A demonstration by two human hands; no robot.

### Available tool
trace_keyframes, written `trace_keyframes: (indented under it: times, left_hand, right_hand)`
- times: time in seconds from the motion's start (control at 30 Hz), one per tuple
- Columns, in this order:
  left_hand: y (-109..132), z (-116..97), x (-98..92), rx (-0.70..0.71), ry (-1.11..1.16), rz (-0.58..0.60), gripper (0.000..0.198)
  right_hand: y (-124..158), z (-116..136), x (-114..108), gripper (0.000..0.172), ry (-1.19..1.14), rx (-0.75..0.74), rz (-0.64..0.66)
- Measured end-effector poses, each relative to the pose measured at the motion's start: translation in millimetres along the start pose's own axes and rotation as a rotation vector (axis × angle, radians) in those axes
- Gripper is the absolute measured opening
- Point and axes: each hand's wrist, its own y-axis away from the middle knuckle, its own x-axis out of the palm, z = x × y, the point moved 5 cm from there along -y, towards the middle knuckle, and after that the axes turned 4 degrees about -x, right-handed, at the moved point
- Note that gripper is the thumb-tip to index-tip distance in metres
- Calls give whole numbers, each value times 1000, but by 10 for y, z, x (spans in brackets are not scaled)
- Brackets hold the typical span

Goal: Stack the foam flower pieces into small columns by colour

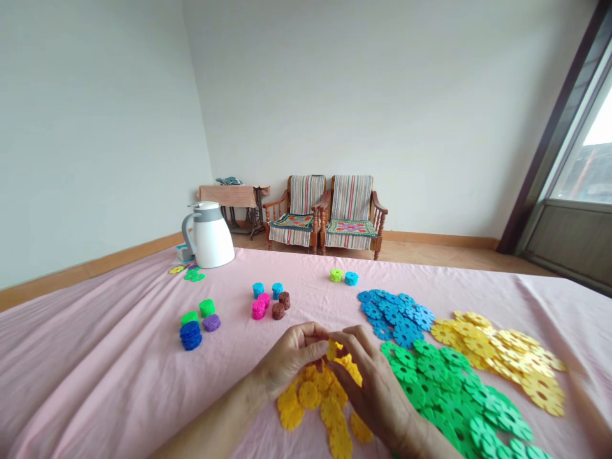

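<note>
1. the left hand (291, 360) and the right hand (377, 389) meet over the near edge of the desk (119, 357), fingertips pressed toward each other.
2. both hands pinch a small joined clump of yellow discs (345, 364) between thumbs and fingers; the clump is lifted just above the cloth, between the two hands.
3. the left fingers curl in narrowly around the clump's left end, and the right fingers close over its right side, so neither hand is spread wide.
4. right under the hands lies a yellow pile (310, 398) of loose flat discs, partly covered by the wrists.
5. just right of the right hand spreads a green pile (449, 382), running toward the near right corner.
6. beyond the right hand sits a blue pile (396, 312), touching the far end of the green one.
7. further right of both lies a paler gold pile (507, 357), beside the blue and green.
8. ahead of the left hand stand short pink, brown and blue stacks (270, 303), close together.
9. well left of the left hand are a dark blue stack (190, 335), a purple stack (211, 322) and green stacks (206, 308).
10. far ahead of the right hand sit a lime and a blue stack (343, 276), side by side.
11. a white jug (210, 234) stands at the far left of the desk, well apart from the hands, with a few flat pieces beside it.
12. two wooden chairs (325, 213) stand against the wall beyond the desk.
</note>
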Motion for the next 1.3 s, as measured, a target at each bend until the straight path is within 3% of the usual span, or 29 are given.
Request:
trace_keyframes:
  times: [0.1, 0.3, 0.4, 0.53, 0.67, 0.77, 0.9, 1.03, 1.13, 1.3]
  left_hand:
    - [-15, -31, -50, 51, -68, -63, 32]
    - [-17, -104, -346, 207, -242, -405, 31]
    - [8, -156, -420, 277, -236, -507, 30]
    - [111, -332, -408, 344, -125, -628, 28]
    - [270, -536, -321, 368, 201, -670, 21]
    - [364, -496, -333, 318, 561, -733, 13]
    - [396, -189, -472, 187, 875, -824, 10]
    - [416, 57, -581, 52, 931, -906, 13]
    - [455, 78, -592, 29, 924, -954, 15]
    - [501, 88, -594, -60, 864, -995, 21]
  right_hand:
    - [1, -52, -19, 23, 16, 15, -69]
    - [49, -271, -41, 16, 94, 131, -169]
    - [47, -345, -35, 14, 104, 188, -186]
    - [-60, -443, 3, 15, 124, 257, -119]
    - [-279, -590, 88, 12, 135, 320, -34]
    - [-470, -703, 200, 14, 123, 331, -5]
    - [-644, -852, 376, 15, 107, 362, 34]
    - [-715, -989, 472, 15, 93, 389, 53]
    - [-735, -1024, 455, 20, 69, 390, 67]
    - [-712, -745, 379, 13, 14, 312, 126]
